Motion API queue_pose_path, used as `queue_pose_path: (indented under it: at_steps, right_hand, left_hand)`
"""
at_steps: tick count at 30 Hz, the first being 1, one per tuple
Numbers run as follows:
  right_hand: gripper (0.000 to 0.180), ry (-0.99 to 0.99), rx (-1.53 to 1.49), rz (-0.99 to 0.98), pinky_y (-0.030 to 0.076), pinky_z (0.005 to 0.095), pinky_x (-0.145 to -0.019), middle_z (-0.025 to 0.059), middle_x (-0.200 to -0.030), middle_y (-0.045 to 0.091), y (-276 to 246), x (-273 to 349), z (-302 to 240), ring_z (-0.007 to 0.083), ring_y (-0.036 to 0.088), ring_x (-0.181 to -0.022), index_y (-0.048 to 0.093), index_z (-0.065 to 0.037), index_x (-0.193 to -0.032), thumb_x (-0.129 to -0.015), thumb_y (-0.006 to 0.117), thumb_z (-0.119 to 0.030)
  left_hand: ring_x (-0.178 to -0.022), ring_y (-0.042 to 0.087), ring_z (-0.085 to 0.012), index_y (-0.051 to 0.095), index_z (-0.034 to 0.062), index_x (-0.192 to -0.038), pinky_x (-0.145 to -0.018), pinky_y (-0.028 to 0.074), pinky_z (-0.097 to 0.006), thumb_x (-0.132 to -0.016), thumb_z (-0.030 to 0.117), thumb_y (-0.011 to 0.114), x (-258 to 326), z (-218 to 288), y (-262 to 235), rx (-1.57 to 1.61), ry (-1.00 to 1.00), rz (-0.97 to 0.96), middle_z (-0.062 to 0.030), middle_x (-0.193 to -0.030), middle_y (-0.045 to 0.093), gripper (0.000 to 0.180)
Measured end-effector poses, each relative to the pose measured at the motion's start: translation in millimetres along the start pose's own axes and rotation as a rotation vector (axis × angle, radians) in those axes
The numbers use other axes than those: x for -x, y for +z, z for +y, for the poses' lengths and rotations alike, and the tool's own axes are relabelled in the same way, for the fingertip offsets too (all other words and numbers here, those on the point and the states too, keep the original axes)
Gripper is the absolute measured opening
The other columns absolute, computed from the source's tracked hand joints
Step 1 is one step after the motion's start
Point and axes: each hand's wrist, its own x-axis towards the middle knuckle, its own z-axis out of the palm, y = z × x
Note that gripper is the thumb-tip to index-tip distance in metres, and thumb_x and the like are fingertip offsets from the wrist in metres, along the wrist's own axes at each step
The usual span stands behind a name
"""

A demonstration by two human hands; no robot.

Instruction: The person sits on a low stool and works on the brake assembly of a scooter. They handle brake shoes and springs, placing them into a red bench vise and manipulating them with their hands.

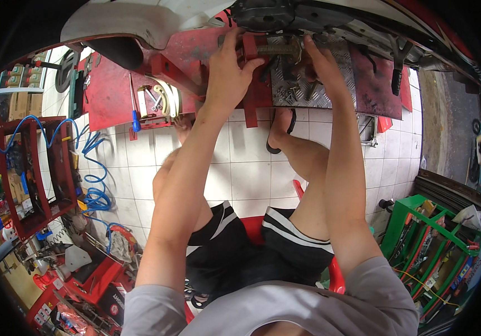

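Observation:
My left hand [228, 75] is raised at the red lift table, its thumb and forefinger spread apart beside a red upright clamp [250, 50]. Its other fingers are hidden. A thick threaded screw [275, 50] runs sideways from the clamp toward my right hand [323, 63]. That hand reaches past the screw's far end with fingers stretched, and nothing shows in its grasp. Just above both hands hangs the dark engine casing [263, 14] of a motorcycle. Below the screw lies a silver tread plate [335, 89] with small dark metal parts on it.
On the red table [111, 89] lie a blue-handled screwdriver [135, 120], wrenches [155, 101] and curved pale parts [169, 99]. A blue coiled air hose [97, 199] hangs at left by a red rack [39, 179]. At lower right stands a green tool rack [419, 201].

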Motion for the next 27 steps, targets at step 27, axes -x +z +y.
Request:
queue_pose_path:
  at_steps: [27]
  right_hand:
    - [0.06,-0.175,-0.073,0.024,0.047,0.0281,-0.068,0.0122,-0.106,0.068,-1.4,18.9,-14.8,0.0164,0.065,-0.088,0.051,-0.005,-0.134,-0.086,0.067,-0.037]
  left_hand:
    - [-0.12,0.056,-0.0296,0.04,-0.002,-0.134,-0.099,0.05,-0.037,-0.081,-0.002,0.068,3.8,-8.7,-10.7,0.039,-0.052,-0.072,-0.0208,-0.127,0.056,0.06]
